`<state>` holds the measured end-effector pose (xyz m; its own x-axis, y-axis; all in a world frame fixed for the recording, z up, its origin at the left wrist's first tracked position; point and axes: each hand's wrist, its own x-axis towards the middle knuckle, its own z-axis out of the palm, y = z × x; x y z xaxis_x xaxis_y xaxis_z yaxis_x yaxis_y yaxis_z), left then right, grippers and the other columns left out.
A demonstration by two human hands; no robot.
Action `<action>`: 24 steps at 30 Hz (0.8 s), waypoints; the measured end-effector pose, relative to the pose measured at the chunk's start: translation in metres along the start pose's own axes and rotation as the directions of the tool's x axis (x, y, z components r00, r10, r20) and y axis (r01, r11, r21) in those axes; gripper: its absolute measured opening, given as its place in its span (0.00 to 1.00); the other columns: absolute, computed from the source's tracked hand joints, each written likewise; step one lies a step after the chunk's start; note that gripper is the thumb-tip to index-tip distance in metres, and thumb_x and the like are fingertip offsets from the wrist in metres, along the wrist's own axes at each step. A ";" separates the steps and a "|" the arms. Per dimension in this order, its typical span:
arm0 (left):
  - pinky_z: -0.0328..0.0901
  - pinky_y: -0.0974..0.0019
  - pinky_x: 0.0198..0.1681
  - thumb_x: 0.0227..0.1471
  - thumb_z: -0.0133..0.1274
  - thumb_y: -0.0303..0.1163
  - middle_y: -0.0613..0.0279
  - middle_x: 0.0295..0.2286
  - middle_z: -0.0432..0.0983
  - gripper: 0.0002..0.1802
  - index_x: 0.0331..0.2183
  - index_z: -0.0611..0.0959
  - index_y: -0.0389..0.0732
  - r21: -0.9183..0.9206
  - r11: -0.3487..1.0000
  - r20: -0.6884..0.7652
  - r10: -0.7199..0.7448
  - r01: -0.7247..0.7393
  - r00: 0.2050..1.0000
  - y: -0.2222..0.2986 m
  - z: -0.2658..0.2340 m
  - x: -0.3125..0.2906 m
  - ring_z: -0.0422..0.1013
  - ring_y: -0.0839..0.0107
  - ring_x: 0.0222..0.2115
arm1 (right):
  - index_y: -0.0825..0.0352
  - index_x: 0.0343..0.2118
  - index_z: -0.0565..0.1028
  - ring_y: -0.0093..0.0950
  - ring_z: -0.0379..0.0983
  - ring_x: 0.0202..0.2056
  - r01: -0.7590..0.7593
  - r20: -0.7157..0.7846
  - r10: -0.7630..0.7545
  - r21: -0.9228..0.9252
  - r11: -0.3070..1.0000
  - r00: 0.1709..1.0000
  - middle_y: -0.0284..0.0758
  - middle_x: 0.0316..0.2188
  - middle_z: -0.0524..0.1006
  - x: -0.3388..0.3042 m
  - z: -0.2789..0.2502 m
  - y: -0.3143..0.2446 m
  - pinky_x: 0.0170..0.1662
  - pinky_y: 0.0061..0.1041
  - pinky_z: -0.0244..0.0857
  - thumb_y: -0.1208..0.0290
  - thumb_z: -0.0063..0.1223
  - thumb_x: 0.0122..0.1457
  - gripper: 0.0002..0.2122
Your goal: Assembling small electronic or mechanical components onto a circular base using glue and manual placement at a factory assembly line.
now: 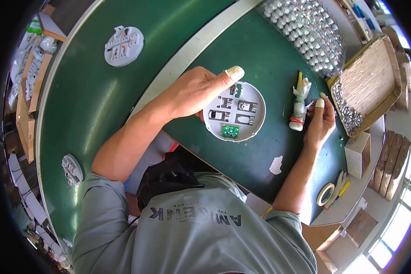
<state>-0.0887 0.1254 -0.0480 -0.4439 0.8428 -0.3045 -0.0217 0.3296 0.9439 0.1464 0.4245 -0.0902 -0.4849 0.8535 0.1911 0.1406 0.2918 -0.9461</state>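
Green table [100,105] with a pale dividing strip, boxes and trays along the right of the frame.

At centre, the left hand [194,93] grips a round grey base plate [235,112], thumb over the top rim and fingers underneath, seemingly to steady it open-side up. To its right, the right hand [319,121] pinches a small part between its fingertips, beside a taped white tool [299,107]. Trays of small metal parts [306,27] sit at upper right; two more grey plates lie at left.

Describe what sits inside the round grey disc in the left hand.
Inside the round grey disc sit dark metal clips and a small green circuit board. The left hand covers its left edge.
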 end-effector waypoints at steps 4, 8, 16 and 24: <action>0.67 0.60 0.21 0.65 0.52 0.67 0.63 0.11 0.71 0.43 0.15 0.80 0.38 0.000 0.996 -0.229 0.085 -0.087 0.970 -0.008 -0.001 0.009 0.73 0.69 0.15 | 0.70 0.57 0.80 0.15 0.69 0.31 -0.031 0.002 0.033 -0.246 0.969 0.999 0.26 0.31 0.78 0.000 -0.007 -0.001 0.35 0.16 0.64 0.69 0.55 0.74 0.14; 0.71 0.59 0.32 0.61 0.64 0.44 0.55 0.24 0.83 0.18 0.35 0.90 0.37 0.523 0.851 -0.638 0.423 -0.040 0.643 0.028 -0.032 0.017 0.79 0.61 0.25 | 0.70 0.56 0.80 0.14 0.67 0.29 -0.003 0.021 0.005 -0.116 0.993 1.000 0.26 0.31 0.78 0.003 -0.031 0.031 0.32 0.17 0.63 0.68 0.55 0.74 0.14; 0.74 0.53 0.50 0.57 0.66 0.37 0.47 0.43 0.85 0.24 0.53 0.85 0.37 0.756 0.628 -0.617 0.589 0.183 0.522 -0.029 -0.129 0.025 0.81 0.50 0.45 | 0.71 0.54 0.80 0.15 0.72 0.32 0.001 0.009 0.000 -0.065 0.998 1.000 0.29 0.34 0.81 0.003 -0.011 0.034 0.35 0.17 0.67 0.70 0.55 0.74 0.12; 0.74 0.64 0.47 0.62 0.60 0.27 0.53 0.42 0.86 0.12 0.45 0.89 0.33 0.430 0.892 -0.601 0.170 0.137 0.781 -0.085 -0.225 -0.036 0.82 0.67 0.42 | 0.70 0.52 0.78 0.16 0.74 0.35 -0.046 -0.083 0.052 0.077 0.996 0.995 0.31 0.39 0.84 0.004 0.002 0.032 0.38 0.17 0.69 0.73 0.56 0.73 0.10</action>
<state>-0.2723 -0.0293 -0.0888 -0.8889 0.4581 -0.0002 0.3052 0.5927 0.7454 0.1468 0.4364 -0.1202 -0.4039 0.9003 0.1624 0.0961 0.2183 -0.9711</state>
